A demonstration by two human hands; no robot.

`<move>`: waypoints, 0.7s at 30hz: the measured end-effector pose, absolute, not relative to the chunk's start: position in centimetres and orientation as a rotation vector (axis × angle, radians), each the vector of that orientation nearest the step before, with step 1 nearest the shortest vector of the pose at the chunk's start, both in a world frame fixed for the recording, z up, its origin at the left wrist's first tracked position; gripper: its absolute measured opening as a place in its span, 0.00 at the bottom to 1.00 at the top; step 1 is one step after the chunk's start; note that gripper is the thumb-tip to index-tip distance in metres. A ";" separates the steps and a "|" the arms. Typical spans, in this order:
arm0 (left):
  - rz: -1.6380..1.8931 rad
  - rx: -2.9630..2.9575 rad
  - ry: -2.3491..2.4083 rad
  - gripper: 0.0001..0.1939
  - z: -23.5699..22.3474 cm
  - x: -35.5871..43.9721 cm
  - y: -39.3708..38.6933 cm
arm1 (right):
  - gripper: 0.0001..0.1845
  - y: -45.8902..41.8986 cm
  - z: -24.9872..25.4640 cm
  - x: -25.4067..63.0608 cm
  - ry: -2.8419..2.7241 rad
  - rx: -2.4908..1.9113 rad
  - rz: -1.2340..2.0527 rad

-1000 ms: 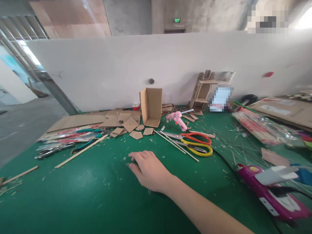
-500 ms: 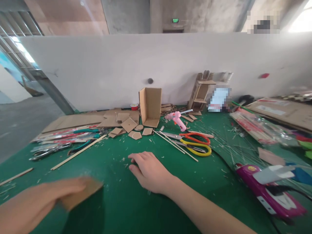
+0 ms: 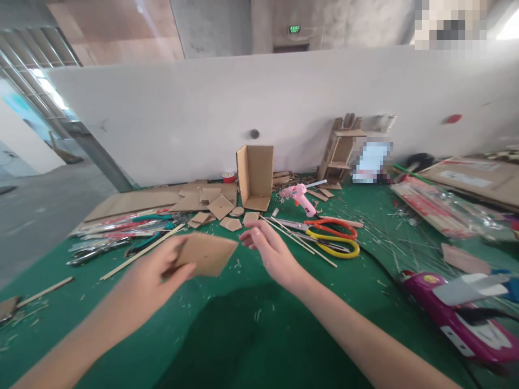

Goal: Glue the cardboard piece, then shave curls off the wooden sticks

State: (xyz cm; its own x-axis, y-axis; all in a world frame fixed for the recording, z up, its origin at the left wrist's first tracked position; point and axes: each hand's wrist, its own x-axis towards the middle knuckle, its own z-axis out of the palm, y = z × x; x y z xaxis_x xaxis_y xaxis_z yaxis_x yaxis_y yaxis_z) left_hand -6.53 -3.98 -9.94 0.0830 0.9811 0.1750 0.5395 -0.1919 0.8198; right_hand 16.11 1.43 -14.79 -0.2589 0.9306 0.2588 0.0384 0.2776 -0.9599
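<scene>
Between thumb and fingers, my left hand grips a flat cardboard piece above the green table. A small dark mark shows near the middle of that piece. My right hand is just right of the cardboard, apart from it, with fingers partly bent and nothing seen in them. Beyond the hands stands an upright, open-fronted cardboard box. Several small cut cardboard pieces lie left of its foot.
Right of centre lie a pink glue gun, orange-handled scissors and yellow-handled scissors. A purple device with a cord sits at the right. Thin wooden sticks and pliers are at the left. A pale partition rises behind.
My left hand has lifted the cardboard piece up and to the right, toward the middle. My right hand has risen and shifted right. The view has turned slightly.
</scene>
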 end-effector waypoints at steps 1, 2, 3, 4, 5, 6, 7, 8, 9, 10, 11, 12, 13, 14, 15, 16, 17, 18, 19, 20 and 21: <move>0.881 1.790 1.431 0.23 -10.1 -5.0 -2.4 | 0.18 1.7 -14.6 16.4 -1.560 -0.913 1.163; 0.830 1.752 1.324 0.24 -10.5 -3.6 -0.9 | 0.18 1.8 -14.4 16.8 -1.571 -0.920 1.164; 0.826 1.710 1.239 0.24 -10.9 -2.2 0.3 | 0.18 1.9 -14.4 17.2 -1.592 -0.946 1.134; 0.826 1.691 1.190 0.24 -11.4 -1.0 1.4 | 0.18 2.0 -14.5 17.6 -1.621 -0.988 1.076; 0.813 1.707 1.170 0.25 -11.9 -0.1 2.2 | 0.17 2.1 -14.7 18.1 -1.645 -1.037 1.003; 0.800 1.751 1.179 0.25 -12.4 0.5 2.7 | 0.17 2.1 -15.0 18.6 -1.659 -1.087 0.935; 0.785 1.806 1.207 0.25 -12.9 0.8 3.1 | 0.16 2.2 -15.4 19.1 -1.660 -1.131 0.893; 0.772 1.865 1.249 0.25 -13.3 0.9 3.3 | 0.16 2.2 -15.7 19.6 -1.648 -1.163 0.876; 0.763 1.924 1.293 0.24 -13.6 0.8 3.4 | 0.16 2.3 -16.0 20.0 -1.636 -1.185 0.878; 0.754 1.978 1.333 0.24 -13.9 0.6 3.4 | 0.16 2.4 -16.3 20.3 -1.627 -1.199 0.889; 0.744 2.028 1.361 0.23 -14.1 0.4 3.3 | 0.16 2.4 -16.5 20.5 -1.630 -1.206 0.893; 0.731 2.075 1.378 0.22 -14.2 0.2 3.3 | 0.16 2.4 -16.7 20.6 -1.648 -1.207 0.881; 0.717 2.118 1.390 0.22 -14.3 0.0 3.2 | 0.16 2.4 -16.8 20.6 -1.681 -1.201 0.849; 0.698 2.157 1.398 0.21 -14.3 -0.1 3.1 | 0.16 2.3 -16.9 20.5 -1.721 -1.188 0.805; 0.675 2.191 1.403 0.21 -14.3 -0.2 3.1 | 0.16 2.3 -16.9 20.4 -1.760 -1.174 0.757; 0.651 2.224 1.413 0.20 -14.3 -0.2 3.0 | 0.15 2.2 -17.0 20.3 -1.790 -1.162 0.708; 0.624 2.263 1.426 0.20 -14.2 -0.2 2.9 | 0.15 2.2 -17.0 20.3 -1.810 -1.156 0.658; 0.596 2.312 1.439 0.20 -14.1 -0.1 2.9 | 0.14 2.2 -17.0 20.3 -1.819 -1.156 0.608; 0.570 2.373 1.446 0.19 -13.9 -0.1 2.8 | 0.14 2.3 -17.1 20.3 -1.816 -1.161 0.557; 0.547 2.442 1.445 0.19 -13.6 0.0 2.7 | 0.14 2.4 -17.1 20.4 -1.806 -1.168 0.508; 0.537 2.507 1.440 0.18 -13.3 0.1 2.6 | 0.13 2.5 -17.1 20.6 -1.790 -1.180 0.477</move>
